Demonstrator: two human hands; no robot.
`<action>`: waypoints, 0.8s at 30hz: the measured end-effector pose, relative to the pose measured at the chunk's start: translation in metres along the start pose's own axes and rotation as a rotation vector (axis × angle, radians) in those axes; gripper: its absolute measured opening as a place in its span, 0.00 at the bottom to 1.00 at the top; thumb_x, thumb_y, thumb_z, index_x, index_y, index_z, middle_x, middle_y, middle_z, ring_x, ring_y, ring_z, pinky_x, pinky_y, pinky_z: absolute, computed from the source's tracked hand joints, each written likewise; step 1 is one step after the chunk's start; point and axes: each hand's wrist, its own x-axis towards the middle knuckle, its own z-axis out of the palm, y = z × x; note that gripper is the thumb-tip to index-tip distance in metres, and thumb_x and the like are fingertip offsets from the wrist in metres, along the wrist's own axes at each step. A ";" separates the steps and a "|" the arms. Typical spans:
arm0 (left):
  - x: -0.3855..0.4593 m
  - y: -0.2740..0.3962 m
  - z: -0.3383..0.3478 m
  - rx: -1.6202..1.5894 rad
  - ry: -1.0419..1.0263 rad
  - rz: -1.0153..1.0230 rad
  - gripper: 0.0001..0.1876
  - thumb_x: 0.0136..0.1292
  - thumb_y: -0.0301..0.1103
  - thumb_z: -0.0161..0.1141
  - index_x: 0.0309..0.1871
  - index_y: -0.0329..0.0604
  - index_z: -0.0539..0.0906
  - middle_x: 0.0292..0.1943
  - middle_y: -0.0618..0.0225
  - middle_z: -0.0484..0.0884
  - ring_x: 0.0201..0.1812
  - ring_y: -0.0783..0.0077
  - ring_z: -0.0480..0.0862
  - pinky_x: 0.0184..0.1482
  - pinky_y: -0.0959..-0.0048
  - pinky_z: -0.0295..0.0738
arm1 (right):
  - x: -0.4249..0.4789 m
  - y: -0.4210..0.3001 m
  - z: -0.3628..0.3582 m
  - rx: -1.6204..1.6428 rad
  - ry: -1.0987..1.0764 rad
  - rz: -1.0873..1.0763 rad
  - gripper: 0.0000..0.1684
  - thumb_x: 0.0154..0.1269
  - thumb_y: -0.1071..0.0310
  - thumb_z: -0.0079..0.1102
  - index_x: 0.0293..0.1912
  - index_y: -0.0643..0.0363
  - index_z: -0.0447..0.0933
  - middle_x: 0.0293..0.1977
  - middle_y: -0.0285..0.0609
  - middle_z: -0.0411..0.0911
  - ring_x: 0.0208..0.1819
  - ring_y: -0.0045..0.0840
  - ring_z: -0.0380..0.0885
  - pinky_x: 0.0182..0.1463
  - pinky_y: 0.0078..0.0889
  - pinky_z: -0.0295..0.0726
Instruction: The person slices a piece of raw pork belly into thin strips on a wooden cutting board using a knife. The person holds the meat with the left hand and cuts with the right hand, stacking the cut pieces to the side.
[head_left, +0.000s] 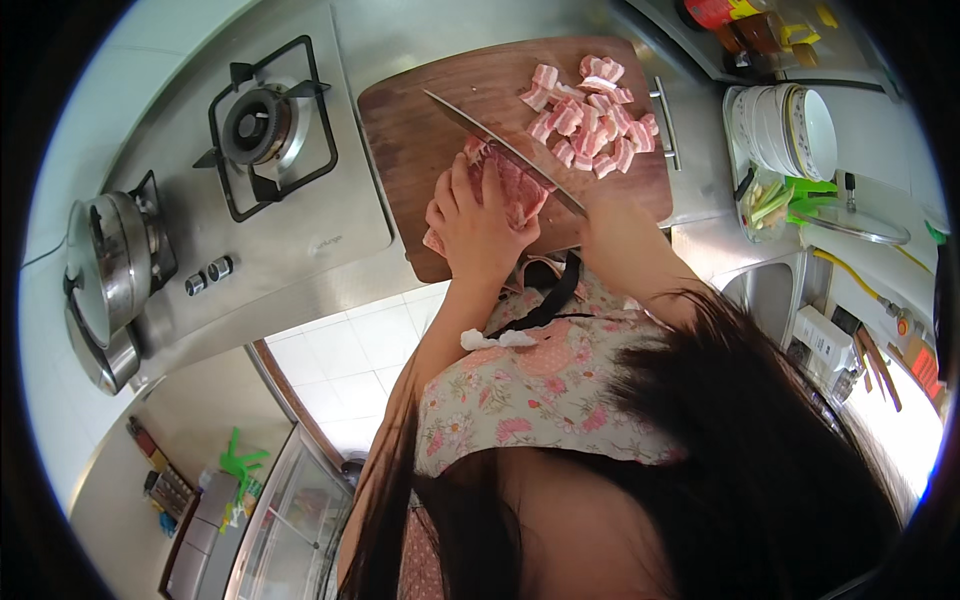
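On a wooden cutting board (405, 150) lies a large piece of raw meat (514, 187). My left hand (472, 217) rests over it with the fingers spread along its left side and the thumb at its lower edge. My right hand (619, 232) grips a kitchen knife (517, 159), whose handle is hidden in the hand. The blade slants up and to the left across the meat's upper right side, its tip over bare wood. Cut pieces of streaky raw pork (592, 124) lie in a loose pile at the board's upper right.
Left of the board is a gas hob (322, 217) with a burner (259, 127) and a lidded metal pot (112, 262). Stacked bowls (780, 127), a glass lid (855, 221) and a sink (761, 296) are on the right. Bottles (757, 34) stand at the upper right.
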 end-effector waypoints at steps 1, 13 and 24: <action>0.001 0.001 0.001 0.005 0.006 -0.001 0.44 0.37 0.51 0.74 0.64 0.51 0.75 0.66 0.56 0.69 0.65 0.48 0.67 0.63 0.49 0.61 | 0.008 -0.009 -0.001 -0.013 0.016 -0.011 0.12 0.64 0.69 0.56 0.41 0.69 0.80 0.33 0.64 0.81 0.37 0.58 0.80 0.43 0.55 0.78; 0.002 0.003 -0.001 0.035 0.006 0.003 0.43 0.37 0.51 0.73 0.62 0.47 0.76 0.67 0.54 0.67 0.65 0.50 0.67 0.60 0.50 0.61 | 0.000 0.005 0.009 0.081 0.080 -0.069 0.13 0.65 0.68 0.54 0.39 0.70 0.79 0.34 0.66 0.80 0.37 0.60 0.79 0.43 0.56 0.78; -0.002 0.001 -0.001 0.040 -0.017 -0.014 0.43 0.37 0.51 0.74 0.62 0.50 0.76 0.67 0.55 0.68 0.66 0.48 0.66 0.62 0.48 0.62 | -0.014 0.013 0.010 0.059 0.023 -0.008 0.13 0.65 0.67 0.55 0.35 0.70 0.80 0.34 0.65 0.80 0.39 0.59 0.80 0.47 0.58 0.77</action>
